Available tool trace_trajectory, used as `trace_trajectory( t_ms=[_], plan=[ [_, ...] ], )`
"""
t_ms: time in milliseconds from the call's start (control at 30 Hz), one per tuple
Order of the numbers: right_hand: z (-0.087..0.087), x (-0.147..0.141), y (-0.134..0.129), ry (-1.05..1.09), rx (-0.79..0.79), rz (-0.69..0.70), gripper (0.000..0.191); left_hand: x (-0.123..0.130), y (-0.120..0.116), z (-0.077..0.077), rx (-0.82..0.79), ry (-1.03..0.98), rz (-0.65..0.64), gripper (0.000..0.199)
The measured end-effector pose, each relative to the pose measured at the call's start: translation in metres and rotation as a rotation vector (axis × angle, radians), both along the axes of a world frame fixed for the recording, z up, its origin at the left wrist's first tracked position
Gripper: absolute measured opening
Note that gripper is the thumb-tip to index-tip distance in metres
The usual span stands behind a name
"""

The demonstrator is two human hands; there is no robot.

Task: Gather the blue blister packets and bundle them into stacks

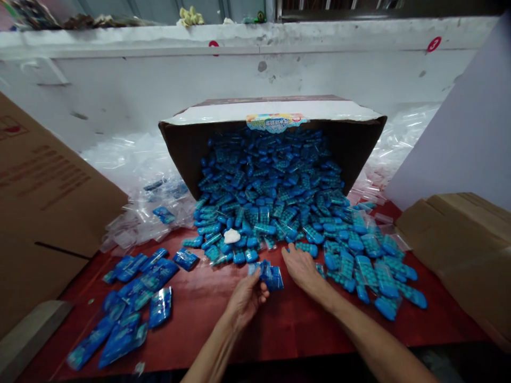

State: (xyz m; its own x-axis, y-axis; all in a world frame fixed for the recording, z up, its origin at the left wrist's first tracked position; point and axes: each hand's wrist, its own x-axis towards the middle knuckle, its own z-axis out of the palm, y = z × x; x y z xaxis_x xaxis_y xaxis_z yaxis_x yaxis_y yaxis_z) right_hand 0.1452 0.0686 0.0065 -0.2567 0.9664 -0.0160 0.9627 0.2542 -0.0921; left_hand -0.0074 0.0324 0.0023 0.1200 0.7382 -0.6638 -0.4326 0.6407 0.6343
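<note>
- The red table (279, 324) carries everything; both forearms come in from its near edge
- The left hand (245, 298) is nearest, its fingers curled around a small bunch of blue packets (269, 274) held just above the table top, in the middle of the scene
- The right hand (301, 268) lies just to the right of that bunch, palm down and fingers spread flat, its fingertips touching the near edge of the heap of blue pieces (279, 207); it grips nothing
- To the near left a group of bagged blue packets (136, 298) lies loose on the table, well apart from both hands
- A small white scrap (232, 235) sits on the heap, a little beyond the left hand
- The heap spreads right, toward a brown carton (463, 255) at the table's right edge
- Farther back the heap spills out of a tipped cardboard box (351, 138) with its open mouth facing the person
- Left of the box lies a pile of clear plastic bags (131, 175), and a large brown carton (43, 202) stands at the far left
- A white wall (159, 80) closes the far side
</note>
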Motion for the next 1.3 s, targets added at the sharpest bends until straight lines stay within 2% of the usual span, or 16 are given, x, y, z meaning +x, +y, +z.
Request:
trace_trajectory(
  t_ms=[133, 233, 267, 333, 433, 500, 567, 900, 1033, 1200, 1300],
  plan=[
    [0.002, 0.01, 0.013, 0.047, -0.027, 0.005, 0.022, 0.001, -0.001, -0.004, 0.059, 0.055, -0.007, 0.024],
    [0.013, 0.022, 0.022, 0.102, -0.02, -0.005, 0.019, 0.0, 0.0, -0.007, 0.104, 0.071, 0.014, 0.025],
    [0.018, 0.026, 0.023, 0.187, -0.016, -0.026, 0.021, 0.0, 0.0, -0.008, 0.108, 0.071, 0.021, 0.025],
    [0.027, 0.03, 0.02, 0.553, -0.068, -0.077, 0.028, 0.0, 0.001, -0.009, 0.108, 0.072, 0.033, 0.026],
    [0.033, 0.026, 0.005, 1.314, -0.32, -0.092, 0.034, 0.003, 0.002, -0.009, 0.103, 0.07, 0.035, 0.027],
    [0.03, 0.02, -0.006, 1.58, -0.425, -0.082, 0.035, 0.005, 0.002, -0.008, 0.115, 0.074, 0.029, 0.028],
    [0.025, 0.014, -0.013, 1.688, -0.442, -0.106, 0.034, 0.007, 0.002, -0.007, 0.133, 0.091, 0.02, 0.028],
    [0.018, 0.007, -0.026, 1.668, -0.407, -0.161, 0.045, 0.007, 0.001, -0.001, 0.193, 0.082, 0.039, 0.028],
    [0.003, 0.002, -0.036, 1.673, -0.384, -0.165, 0.039, 0.005, 0.004, -0.001, 0.229, 0.109, 0.067, 0.028],
    [-0.015, 0.0, -0.046, 1.444, -0.183, -0.228, 0.032, 0.005, 0.006, -0.002, 0.261, 0.122, 0.098, 0.028],
    [-0.018, -0.002, -0.047, 1.408, -0.242, -0.278, 0.034, 0.007, 0.004, 0.002, 0.228, 0.052, 0.102, 0.026]
  ],
)
